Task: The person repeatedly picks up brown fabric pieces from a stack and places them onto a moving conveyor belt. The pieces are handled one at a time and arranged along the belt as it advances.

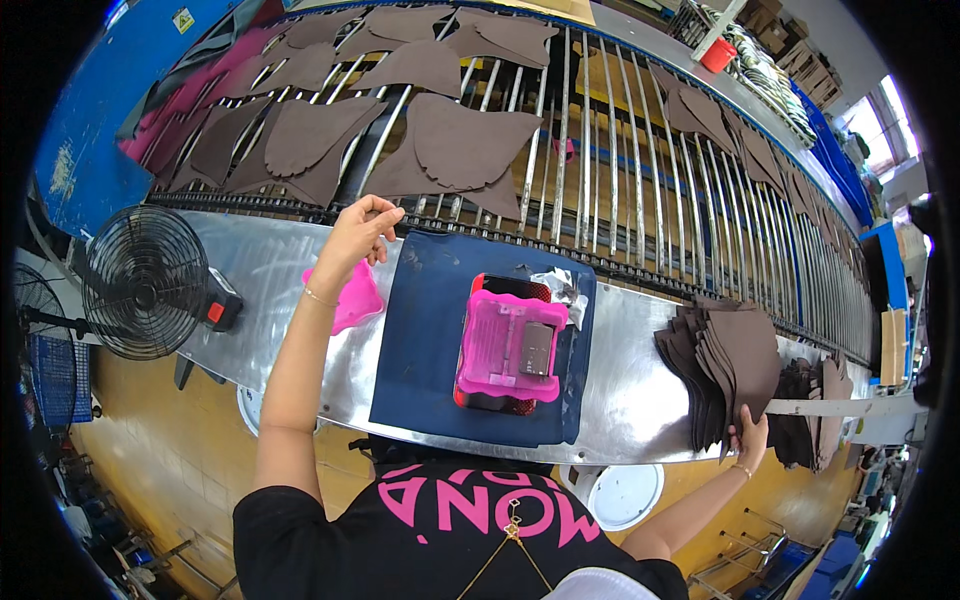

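Observation:
My left hand [357, 235] reaches forward over the metal table [260, 270] to the near edge of the rod conveyor [600, 150], fingers curled together with nothing visibly in them, just short of a brown cut leather piece [465, 145]. My right hand [750, 432] rests at the table's right front edge against a fanned stack of brown leather pieces [725, 370], fingers on its lower edge. Between my arms a pink template block [508, 345] sits on a dark blue mat [430, 330].
A pink shaped piece [352, 298] lies under my left wrist. A black desk fan [145, 282] stands at the table's left end. Several brown pieces [300, 130] cover the conveyor rods; pink ones [190, 100] lie far left. More dark pieces [815, 415] are stacked at the right.

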The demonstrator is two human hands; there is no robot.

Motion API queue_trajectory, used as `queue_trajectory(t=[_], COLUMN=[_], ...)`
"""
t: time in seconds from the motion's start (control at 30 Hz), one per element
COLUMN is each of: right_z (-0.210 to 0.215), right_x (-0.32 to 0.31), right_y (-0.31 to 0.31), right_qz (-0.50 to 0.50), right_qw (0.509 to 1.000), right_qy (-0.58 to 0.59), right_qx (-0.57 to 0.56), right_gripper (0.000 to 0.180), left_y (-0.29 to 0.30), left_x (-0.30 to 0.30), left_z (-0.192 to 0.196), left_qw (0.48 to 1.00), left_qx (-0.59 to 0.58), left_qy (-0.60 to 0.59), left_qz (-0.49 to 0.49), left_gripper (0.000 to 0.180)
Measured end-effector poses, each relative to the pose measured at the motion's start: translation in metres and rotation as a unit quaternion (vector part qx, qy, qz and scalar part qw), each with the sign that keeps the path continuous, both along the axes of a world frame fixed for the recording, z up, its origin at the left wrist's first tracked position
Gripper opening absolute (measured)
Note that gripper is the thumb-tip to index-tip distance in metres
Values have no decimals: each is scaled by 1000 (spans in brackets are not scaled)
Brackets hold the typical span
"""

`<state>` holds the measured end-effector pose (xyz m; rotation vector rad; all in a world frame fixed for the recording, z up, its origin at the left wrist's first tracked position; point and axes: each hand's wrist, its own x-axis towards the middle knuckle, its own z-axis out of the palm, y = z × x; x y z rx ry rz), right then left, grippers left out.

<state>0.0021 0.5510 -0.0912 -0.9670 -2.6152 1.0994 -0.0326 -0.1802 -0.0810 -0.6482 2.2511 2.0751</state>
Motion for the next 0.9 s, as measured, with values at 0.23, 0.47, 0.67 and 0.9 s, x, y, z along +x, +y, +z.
queue_trajectory(t=[0.23, 0.47, 0.67, 0.9], right_z=[94, 137, 97, 69], right_x=[-1, -26, -34, -20], right_y=[-110, -267, -349, -398], right_qz=[88, 226, 390, 534], right_qw=[975, 886, 828, 777], right_qy=[176, 366, 368, 326], right_qx=[107, -173, -166, -67], right_gripper=[41, 32, 12, 13], left_y=[33, 110, 51, -3], left_x=[-20, -26, 27, 100], left_z=[38, 67, 119, 140], left_qw=[993, 913, 971, 944], left_qx=[-29, -166, -40, -238], left_qy=[95, 356, 208, 229], left_qz=[-65, -111, -115, -21], left_gripper=[23, 43, 21, 15])
